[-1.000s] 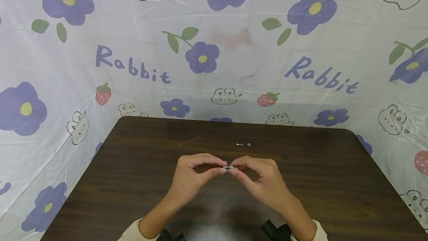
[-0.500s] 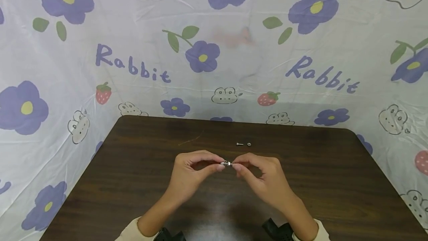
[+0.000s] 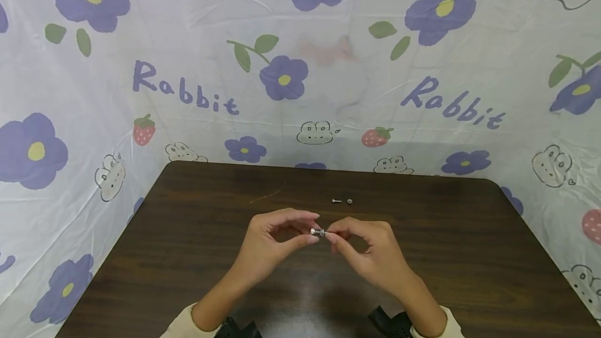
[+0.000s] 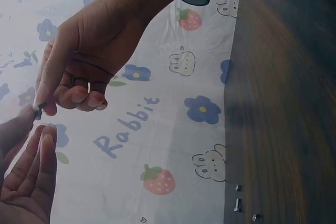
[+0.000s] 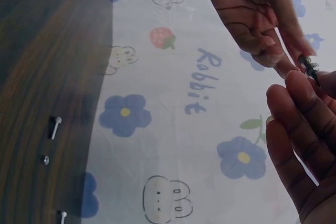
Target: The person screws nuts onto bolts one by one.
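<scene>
A small silvery bolt with a nut on its shank lies level between the two hands, above the table. My right hand pinches its thin end between thumb and index finger. The left hand is round the head end, its index finger raised off the metal and its thumb close below. In the left wrist view the bolt sits at the left thumb, while the other left fingers stand apart from it. The right wrist view shows the bolt dark, with its ridged side out.
Farther back on the dark wooden table lie a small screw and a nut. A thin thread-like line is left of them. Behind the table hangs a white cloth printed with flowers and rabbits.
The left index finger has lifted off the bolt's head, showing more of it. The right fingers have shifted from around the nut to the bolt's thin end.
</scene>
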{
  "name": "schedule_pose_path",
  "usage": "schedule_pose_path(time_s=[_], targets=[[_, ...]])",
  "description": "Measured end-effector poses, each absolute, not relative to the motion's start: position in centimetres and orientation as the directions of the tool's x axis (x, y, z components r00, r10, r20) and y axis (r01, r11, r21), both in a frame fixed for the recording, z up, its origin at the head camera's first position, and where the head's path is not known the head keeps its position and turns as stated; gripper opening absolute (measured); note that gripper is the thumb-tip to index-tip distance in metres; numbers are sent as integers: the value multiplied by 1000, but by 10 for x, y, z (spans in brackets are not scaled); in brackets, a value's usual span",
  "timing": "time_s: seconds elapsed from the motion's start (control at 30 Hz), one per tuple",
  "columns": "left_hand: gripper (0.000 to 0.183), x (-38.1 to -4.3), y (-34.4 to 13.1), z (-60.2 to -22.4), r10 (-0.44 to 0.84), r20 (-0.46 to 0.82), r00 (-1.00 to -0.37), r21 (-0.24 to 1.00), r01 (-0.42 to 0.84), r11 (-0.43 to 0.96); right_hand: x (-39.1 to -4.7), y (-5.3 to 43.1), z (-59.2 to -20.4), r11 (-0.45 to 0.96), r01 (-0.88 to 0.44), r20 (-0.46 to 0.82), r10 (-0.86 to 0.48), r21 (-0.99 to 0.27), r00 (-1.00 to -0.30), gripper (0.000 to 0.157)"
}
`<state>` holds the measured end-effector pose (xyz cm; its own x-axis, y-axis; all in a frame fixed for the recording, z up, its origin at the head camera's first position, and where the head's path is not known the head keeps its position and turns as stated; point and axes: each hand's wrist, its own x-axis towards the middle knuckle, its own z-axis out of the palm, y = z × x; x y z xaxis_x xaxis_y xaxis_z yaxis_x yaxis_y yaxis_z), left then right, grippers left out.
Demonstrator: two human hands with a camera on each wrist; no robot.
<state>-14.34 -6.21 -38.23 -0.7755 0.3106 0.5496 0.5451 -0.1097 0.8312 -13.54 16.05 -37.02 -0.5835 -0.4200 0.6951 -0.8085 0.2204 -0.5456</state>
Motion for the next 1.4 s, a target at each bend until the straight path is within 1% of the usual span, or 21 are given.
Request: schedule_pose_path(time_s=[0.07, 0.13, 0.3, 0.47, 0.57, 0.7, 0.8, 0.9, 0.93, 1.0, 1.07, 1.1, 1.23, 1.4], targets=[[33, -143, -61, -382, 330, 563, -758, 820, 561, -112, -136, 160, -371, 210, -810, 700, -415, -547, -581, 25], [34, -143, -59, -382, 342, 577, -742, 810, 574, -121, -136, 159, -372, 199, -815, 708, -412, -545, -574, 24], [23, -141, -58, -383, 339, 588, -735, 804, 579, -139, -135, 157, -375, 165, -830, 730, -407, -532, -549, 24], [18, -140, -58, -383, 335, 590, -735, 804, 575, -155, -134, 155, -375, 158, -842, 746, -401, -516, -532, 24], [16, -141, -58, -383, 334, 590, -735, 803, 579, -143, -135, 155, -375, 155, -856, 763, -395, -493, -511, 18], [11, -141, -57, -385, 333, 585, -740, 803, 587, -106, -137, 154, -376, 160, -875, 786, -387, -457, -482, 2], [6, -142, -57, -386, 335, 563, -756, 817, 570, -88, -137, 153, -377, 170, -880, 794, -383, -443, -473, 5], [7, -142, -58, -384, 333, 544, -770, 832, 547, -95, -138, 153, -376, 171, -879, 794, -379, -445, -476, 4], [10, -142, -58, -384, 333, 544, -770, 832, 546, -97, -138, 153, -376, 172, -879, 794, -378, -444, -476, 4], [23, -142, -59, -383, 332, 562, -757, 820, 561, -109, -138, 154, -375, 174, -877, 792, -378, -448, -479, 4], [36, -142, -60, -382, 334, 594, -732, 797, 592, -119, -138, 154, -375, 177, -873, 786, -380, -455, -487, 7], [39, -142, -60, -382, 336, 609, -718, 784, 608, -124, -138, 154, -375, 178, -872, 785, -381, -456, -488, 7], [35, -142, -59, -382, 336, 649, -683, 751, 645, -141, -138, 154, -376, 174, -871, 784, -383, -459, -489, 8], [26, -141, -58, -382, 330, 666, -669, 738, 655, -162, -138, 153, -377, 159, -878, 793, -381, -451, -476, 3]])
